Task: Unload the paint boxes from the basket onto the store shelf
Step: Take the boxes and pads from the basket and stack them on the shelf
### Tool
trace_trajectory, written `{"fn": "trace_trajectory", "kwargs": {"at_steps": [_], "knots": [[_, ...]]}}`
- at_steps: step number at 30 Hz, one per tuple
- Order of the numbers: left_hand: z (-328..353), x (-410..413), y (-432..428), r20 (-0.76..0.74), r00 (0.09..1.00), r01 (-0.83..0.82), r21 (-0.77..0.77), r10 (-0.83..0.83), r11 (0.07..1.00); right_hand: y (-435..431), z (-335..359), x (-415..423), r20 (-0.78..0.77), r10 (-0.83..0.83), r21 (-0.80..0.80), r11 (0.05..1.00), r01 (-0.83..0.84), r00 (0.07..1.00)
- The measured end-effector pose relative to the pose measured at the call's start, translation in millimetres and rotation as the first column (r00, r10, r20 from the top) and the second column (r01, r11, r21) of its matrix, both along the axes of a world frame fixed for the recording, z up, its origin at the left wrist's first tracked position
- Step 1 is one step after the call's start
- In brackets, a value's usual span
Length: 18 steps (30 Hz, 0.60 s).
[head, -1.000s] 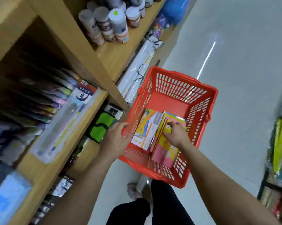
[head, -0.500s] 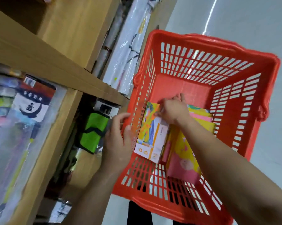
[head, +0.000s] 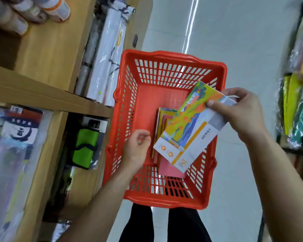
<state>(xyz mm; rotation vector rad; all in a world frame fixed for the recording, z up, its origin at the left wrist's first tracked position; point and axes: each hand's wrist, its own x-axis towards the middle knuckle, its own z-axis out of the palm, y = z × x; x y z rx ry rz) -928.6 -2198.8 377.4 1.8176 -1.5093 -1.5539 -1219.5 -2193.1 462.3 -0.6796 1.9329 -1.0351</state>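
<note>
A red plastic basket (head: pixel 171 56) sits on the floor in front of me, beside the wooden store shelf (head: pixel 47 100). My right hand (head: pixel 241 110) grips the far end of a colourful white-and-orange paint box (head: pixel 187 131), tilted and raised over the basket's right side. More flat boxes, yellow and pink (head: pixel 166 165), lie on the basket floor under it. My left hand (head: pixel 136 149) hovers inside the basket near its left wall, fingers loosely curled, holding nothing.
The shelf on the left holds packaged brush sets (head: pixel 19 133), a green pouch (head: pixel 86 147), wrapped paper rolls (head: pixel 105 55) and jars (head: pixel 54 7) higher up. Bagged coloured goods (head: pixel 297 109) hang on a rack at the right. My legs (head: pixel 164 226) stand behind the basket.
My right hand has lifted the white-and-orange box out of the stack and swung it up to the right. My left hand let go of the basket's left wall and moved inside it.
</note>
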Motion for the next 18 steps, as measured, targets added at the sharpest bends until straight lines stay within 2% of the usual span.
{"fn": "trace_trajectory", "kwargs": {"at_steps": [4, 7, 10, 13, 18], "knots": [[-73.4, -26.4, 10.9, 0.136, 0.979, 0.108, 0.302, -0.155, 0.947, 30.8, -1.9, -25.4, 0.044, -0.025, 0.093, 0.995, 0.021, 0.999], [-108.2, -36.6, 16.8, 0.179, 0.955, 0.145, 0.412, -0.236, 0.900, 53.1, -20.4, -29.1, 0.038, 0.002, 0.194, 0.981, -0.009, 0.999], [-126.8, -50.3, 25.0, 0.173, 0.941, 0.192, 0.439, -0.292, 0.878, 73.8, -36.3, -23.0, 0.067, -0.019, 0.243, 0.970, 0.002, 0.998], [-134.5, -59.4, 32.7, 0.206, 0.931, 0.201, 0.395, -0.300, 0.896, 91.8, -43.8, -17.7, 0.138, 0.074, 0.209, 0.973, -0.102, 0.988], [-133.7, -55.0, 32.6, 0.181, 0.968, 0.108, 0.321, -0.173, 0.941, 100.0, -48.9, -17.1, 0.255, 0.207, 0.111, 0.964, -0.241, 0.945]]}}
